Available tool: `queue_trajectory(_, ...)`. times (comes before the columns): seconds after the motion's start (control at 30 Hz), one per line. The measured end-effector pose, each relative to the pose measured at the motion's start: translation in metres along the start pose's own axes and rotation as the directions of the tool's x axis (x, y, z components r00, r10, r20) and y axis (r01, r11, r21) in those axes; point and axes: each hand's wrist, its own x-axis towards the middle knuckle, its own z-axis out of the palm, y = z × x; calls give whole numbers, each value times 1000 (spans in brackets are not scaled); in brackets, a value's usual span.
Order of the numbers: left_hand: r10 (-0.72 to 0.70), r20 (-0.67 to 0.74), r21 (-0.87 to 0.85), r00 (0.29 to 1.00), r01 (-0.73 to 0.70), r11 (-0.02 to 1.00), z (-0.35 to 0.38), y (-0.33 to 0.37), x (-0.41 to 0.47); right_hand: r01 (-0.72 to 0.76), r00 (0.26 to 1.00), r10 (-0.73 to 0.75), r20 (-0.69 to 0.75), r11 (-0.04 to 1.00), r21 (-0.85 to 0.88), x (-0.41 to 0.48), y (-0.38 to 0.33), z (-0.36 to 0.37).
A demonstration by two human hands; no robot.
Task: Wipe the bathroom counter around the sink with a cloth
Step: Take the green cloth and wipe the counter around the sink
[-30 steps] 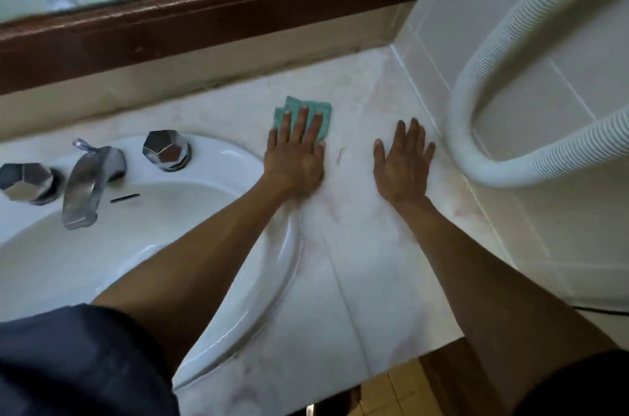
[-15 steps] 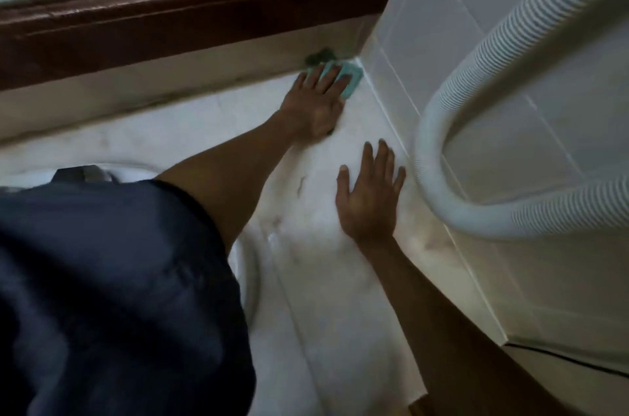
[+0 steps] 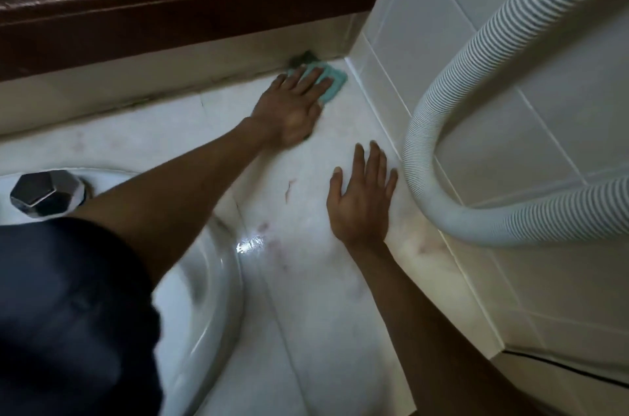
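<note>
At the counter's (image 3: pixel 306 279) back corner, teal cloth (image 3: pixel 332 81) under flat, seemingly spread left hand (image 3: pixel 292 109); right hand (image 3: pixel 360 197) splayed flat.

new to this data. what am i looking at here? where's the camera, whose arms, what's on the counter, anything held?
There is no robot: a person works with bare hands, and the single picture comes from a wide-angle camera on their head, looking forward and down.

The left hand lies flat on a teal cloth, pressing it onto the marble counter in the back corner, where the tiled wall meets the ledge under the wooden mirror frame. The fingers lie over the cloth rather than curl around it.

The right hand holds nothing; it rests palm down on the counter, open.

At lower left are the white sink and one faceted chrome tap knob. A ribbed white hose loops along the wall at right. The dark shape at lower left is a sleeve.
</note>
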Motion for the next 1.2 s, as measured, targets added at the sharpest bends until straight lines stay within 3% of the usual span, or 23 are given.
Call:
queue_trajectory(0.1, -119, -12, -27, 993, 119, 993, 8, 34, 18, 11, 1000, -11, 1, 1000, 14, -1, 1, 0)
queue_trajectory(0.3, 19, -2, -56, 1000, -19, 998, 14, 46, -43, 8, 1000, -7, -17, 993, 117, -3, 3, -3)
queue_trajectory(0.4, 44, -38, -22, 998, -45, 999, 19, 20, -87, 12, 1000, -8, -24, 989, 150, -4, 7, -1)
queue_trajectory(0.47, -28, -70, 28, 997, 30, 999, 15, -16, -93, 30, 1000, -29, -6, 987, 156, -5, 10, 0)
queue_trajectory(0.57, -267, -35, -6, 963, 267, 964, 3, -40, -90, 48, 997, -57, 49, 984, 173, -14, 20, -3)
queue_trajectory(0.63, -384, -41, -85, 922, 380, 921, 4, -19, -93, 61, 996, -72, 60, 984, 167, -30, 28, -7)
queue_trajectory(0.73, -435, -90, -156, 896, 418, 895, 22, 35, -122, 93, 991, -109, 83, 979, 179, -53, 38, -16)
queue_trajectory(0.9, -413, -119, -204, 903, 385, 900, 43, 105, -187, 161, 968, -201, 149, 957, 242, -84, 63, -38)
queue_trajectory(1.2, -296, -40, -169, 954, 285, 943, 76, 196, -316, 226, 934, -291, 208, 930, 289, -166, 102, -70)
